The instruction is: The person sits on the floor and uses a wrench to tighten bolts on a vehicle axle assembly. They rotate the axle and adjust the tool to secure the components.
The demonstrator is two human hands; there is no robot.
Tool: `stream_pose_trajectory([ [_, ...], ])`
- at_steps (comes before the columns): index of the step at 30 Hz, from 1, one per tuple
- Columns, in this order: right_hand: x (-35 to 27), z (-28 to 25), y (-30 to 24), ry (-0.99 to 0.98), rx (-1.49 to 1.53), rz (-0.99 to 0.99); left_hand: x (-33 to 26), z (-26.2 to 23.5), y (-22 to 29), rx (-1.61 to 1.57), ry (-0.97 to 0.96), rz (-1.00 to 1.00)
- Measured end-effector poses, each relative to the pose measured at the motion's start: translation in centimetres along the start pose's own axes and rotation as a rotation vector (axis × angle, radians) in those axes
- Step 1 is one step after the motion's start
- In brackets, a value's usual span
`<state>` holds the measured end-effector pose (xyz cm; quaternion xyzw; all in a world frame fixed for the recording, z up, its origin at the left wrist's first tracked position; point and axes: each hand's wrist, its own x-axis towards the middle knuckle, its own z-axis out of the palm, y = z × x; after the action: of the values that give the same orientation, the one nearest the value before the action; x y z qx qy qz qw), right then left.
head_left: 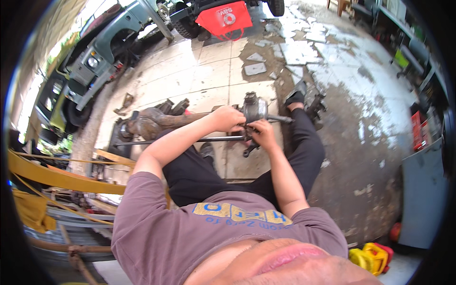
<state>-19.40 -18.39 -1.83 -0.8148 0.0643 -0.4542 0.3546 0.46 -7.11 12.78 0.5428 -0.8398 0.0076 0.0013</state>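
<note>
A rusty vehicle axle (187, 122) lies across the floor in front of me, its bulging differential housing (152, 124) to the left. At its right end is a round grey steel knuckle (255, 108). Along the near side runs a thin metal rod (221, 139), which ends under my hands. My left hand (229, 118) is closed, fingertips bent down at the rod's end beside the knuckle. Facing it, my right hand (262, 133) is also closed, fingers pinched at the same joint. Whatever they grip is too small to make out. A short dark arm (250, 150) sticks out below.
My shoe (295, 99) is right of the knuckle, near dark metal parts (315, 108). Broken tiles (255, 69) lie farther off. A grey-blue vehicle (92, 64) stands at the left, a red bag (225, 20) hangs at the far end, and a yellow beam (66, 176) is near left.
</note>
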Motion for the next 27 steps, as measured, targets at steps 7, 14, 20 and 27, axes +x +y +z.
stream_pose_trajectory([
  [7, -1.9, 0.1, 0.1, 0.117, -0.036, 0.272, 1.7, 3.1, -0.4, -0.159, -0.179, -0.075],
  [14, -1.2, 0.3, -1.9, 0.116, -0.141, 0.299, 2.8, 1.2, -3.1, -0.162, -0.153, -0.152],
  [20, -1.0, -1.3, -2.8, -0.046, -0.255, 0.228, 3.1, 0.9, -4.3, -0.191, -0.021, -0.109],
  [27, 6.9, -0.2, -6.1, -0.264, -0.295, 0.683, 3.2, 4.0, -9.1, -0.354, 0.11, -0.184],
])
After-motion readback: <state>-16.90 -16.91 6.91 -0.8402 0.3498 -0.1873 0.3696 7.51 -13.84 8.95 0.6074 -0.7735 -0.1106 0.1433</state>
